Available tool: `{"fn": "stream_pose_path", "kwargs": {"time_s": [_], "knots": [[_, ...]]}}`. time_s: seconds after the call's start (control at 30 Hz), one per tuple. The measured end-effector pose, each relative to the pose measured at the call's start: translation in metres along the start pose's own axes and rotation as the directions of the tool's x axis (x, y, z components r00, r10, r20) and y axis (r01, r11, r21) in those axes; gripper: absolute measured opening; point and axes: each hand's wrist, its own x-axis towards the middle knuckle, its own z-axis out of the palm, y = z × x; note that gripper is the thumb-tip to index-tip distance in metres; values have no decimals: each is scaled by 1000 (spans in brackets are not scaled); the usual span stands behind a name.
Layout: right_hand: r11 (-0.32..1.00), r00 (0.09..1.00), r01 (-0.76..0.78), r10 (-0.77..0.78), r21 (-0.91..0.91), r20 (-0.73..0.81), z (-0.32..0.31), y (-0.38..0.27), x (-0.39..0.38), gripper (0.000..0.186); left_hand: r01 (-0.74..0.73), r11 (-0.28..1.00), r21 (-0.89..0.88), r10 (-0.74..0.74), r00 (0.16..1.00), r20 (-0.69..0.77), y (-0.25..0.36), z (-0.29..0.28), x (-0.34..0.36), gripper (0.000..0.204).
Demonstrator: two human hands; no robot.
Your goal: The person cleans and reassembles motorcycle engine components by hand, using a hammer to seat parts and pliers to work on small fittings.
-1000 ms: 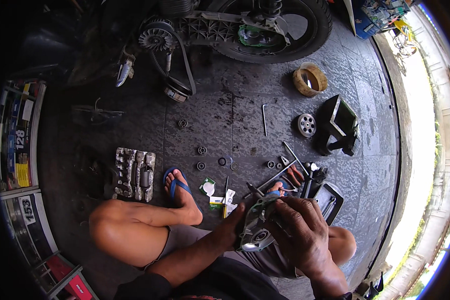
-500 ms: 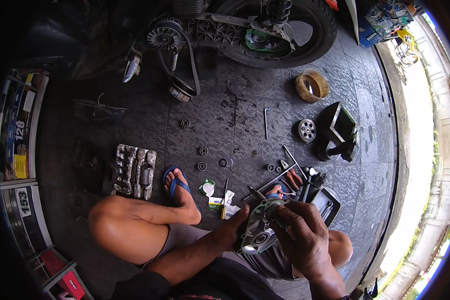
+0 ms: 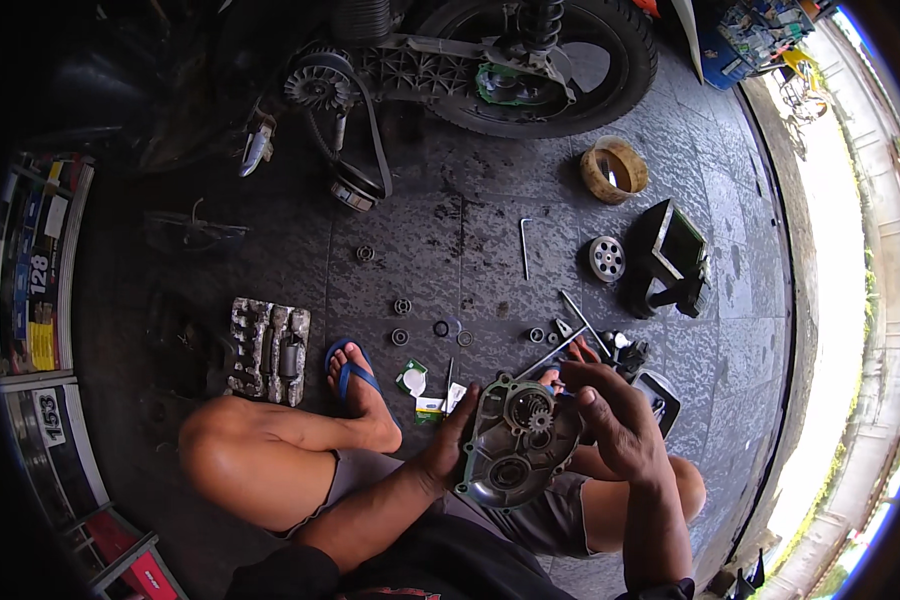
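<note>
My left hand (image 3: 448, 440) grips the left edge of a metal gearbox cover (image 3: 482, 462), held over my lap. The cover's hollow inner side faces up, with a green gasket edge along its rim. In its upper part a small toothed gear shaft (image 3: 539, 422) stands in a round seat; a round bearing seat (image 3: 511, 474) shows lower down. At the cover's upper right edge is my right hand (image 3: 620, 425), fingers partly stretched and thumb apart from them, with nothing visible between them. Whether the thumb touches the cover is unclear.
Several bearings (image 3: 401, 307) lie on the dark tiles, near an opened packet (image 3: 413, 378). A hex key (image 3: 525, 249), clutch bell (image 3: 607, 259), black bin (image 3: 660, 240) and yellowish ring (image 3: 613, 172) sit farther right. A motorbike wheel (image 3: 610, 110) stands at the back; a socket tray (image 3: 270, 350) lies left.
The gearbox cover has turned so its inner side and gear shaft face up. My right hand has come off its top to the right side, its fingers loosening.
</note>
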Motion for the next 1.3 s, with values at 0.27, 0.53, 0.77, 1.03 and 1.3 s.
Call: {"fn": "stream_pose_path", "kwargs": {"time_s": [0.27,0.53,0.77,1.03,1.3], "knots": [[990,985,-97,81,106,149,3,43,11,52,-91,692,716,289,944,-160,14,-16,7,55],[986,991,-35,14,164,131,11,57,2,55,-184,582,792,320,947,-15,17,-8,3,33],[945,980,-135,83,297,183,19,72,1,49,-151,476,866,340,940,-23,8,-18,5,30],[984,998,-23,13,175,58,-9,75,6,51,-184,619,763,436,889,-139,8,-24,12,29],[979,889,-10,102,203,-446,-41,108,24,21,219,229,949,893,341,-294,43,-49,7,62]]}}
